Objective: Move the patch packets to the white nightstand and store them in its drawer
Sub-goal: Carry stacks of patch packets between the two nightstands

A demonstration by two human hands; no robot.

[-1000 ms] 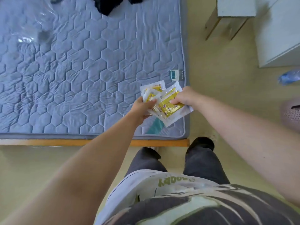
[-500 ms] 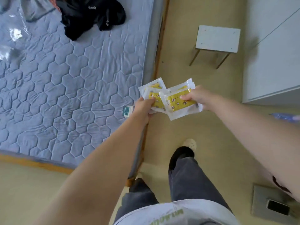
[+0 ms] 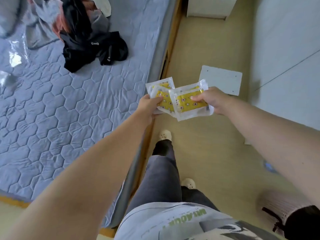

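Several clear patch packets [image 3: 185, 104] with yellow patterned patches inside are fanned out in front of me, above the floor beside the bed. My left hand [image 3: 149, 105] pinches the left packets by their lower left edge. My right hand [image 3: 210, 99] grips the front packet on its right side. A white piece of furniture [image 3: 207, 7] stands at the top of the view past the head of the bed; only its lower front shows and no drawer is visible.
The bed with a grey quilted mattress [image 3: 69, 104] fills the left, with a pile of dark clothes [image 3: 90, 44] on it. A small white stool [image 3: 221, 80] stands on the beige floor ahead. A white cabinet [image 3: 287, 58] lines the right. A dark bag [image 3: 297, 220] sits bottom right.
I have turned and stepped along the bed's side; the packets, lifted off the mattress corner, are now held over the floor. The stool and white furniture have come closer.
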